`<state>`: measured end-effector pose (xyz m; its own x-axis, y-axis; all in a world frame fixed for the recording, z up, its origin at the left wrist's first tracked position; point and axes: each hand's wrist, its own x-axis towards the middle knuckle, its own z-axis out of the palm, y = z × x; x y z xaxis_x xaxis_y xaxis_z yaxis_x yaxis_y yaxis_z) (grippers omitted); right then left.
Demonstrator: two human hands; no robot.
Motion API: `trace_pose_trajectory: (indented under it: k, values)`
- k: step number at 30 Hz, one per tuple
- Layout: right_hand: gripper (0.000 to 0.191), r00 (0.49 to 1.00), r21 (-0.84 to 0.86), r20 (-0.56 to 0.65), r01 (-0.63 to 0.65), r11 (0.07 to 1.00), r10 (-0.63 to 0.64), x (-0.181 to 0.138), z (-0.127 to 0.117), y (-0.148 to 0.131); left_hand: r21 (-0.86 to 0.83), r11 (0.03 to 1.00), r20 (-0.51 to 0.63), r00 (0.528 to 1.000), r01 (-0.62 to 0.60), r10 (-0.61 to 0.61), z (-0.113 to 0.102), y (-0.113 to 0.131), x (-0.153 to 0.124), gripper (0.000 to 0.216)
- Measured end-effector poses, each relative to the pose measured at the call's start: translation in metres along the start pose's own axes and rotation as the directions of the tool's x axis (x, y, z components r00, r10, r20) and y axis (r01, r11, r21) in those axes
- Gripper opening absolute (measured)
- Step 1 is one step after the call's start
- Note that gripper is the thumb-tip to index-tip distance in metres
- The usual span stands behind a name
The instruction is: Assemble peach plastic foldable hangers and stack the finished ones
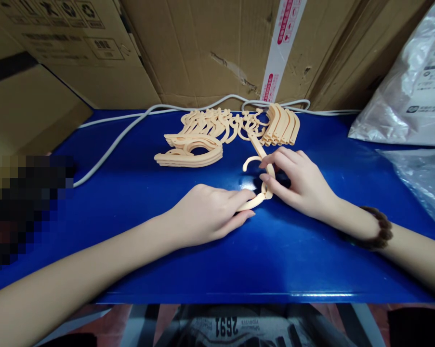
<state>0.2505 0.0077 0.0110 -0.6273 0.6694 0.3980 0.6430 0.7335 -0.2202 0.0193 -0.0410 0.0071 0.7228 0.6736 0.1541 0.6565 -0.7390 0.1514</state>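
A beige plastic folding hanger [257, 149] is held between both hands over the blue table, its curved hook pointing left. My left hand [217, 209] pinches one curved arm of it, between thumb and fingers. Higher up, my right hand [298, 180] grips the other, straighter arm close to the hook; its fingertips partly cover the joint. Beyond the hands lie a stack of folded hangers [190, 156], a row of loose hooks [217, 123] and a bundle of curved hanger arms [282, 125].
A white cable [119, 142] runs along the back of the blue table [217, 270]. Cardboard boxes [210, 43] stand behind and at the left. Clear plastic bags [401, 91] lie at the right. A blurred-out dark patch covers the left edge.
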Motion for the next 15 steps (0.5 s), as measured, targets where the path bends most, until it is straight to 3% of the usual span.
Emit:
trace_pose_trajectory:
  k: [15]
  values:
    - [0.015,0.999,-0.089,0.008,-0.039,0.995,0.040,-0.0007,0.0008,0.0019,0.013,0.996,-0.060,0.995,-0.083,0.084,-0.0010,0.0019,0.0002,0.028]
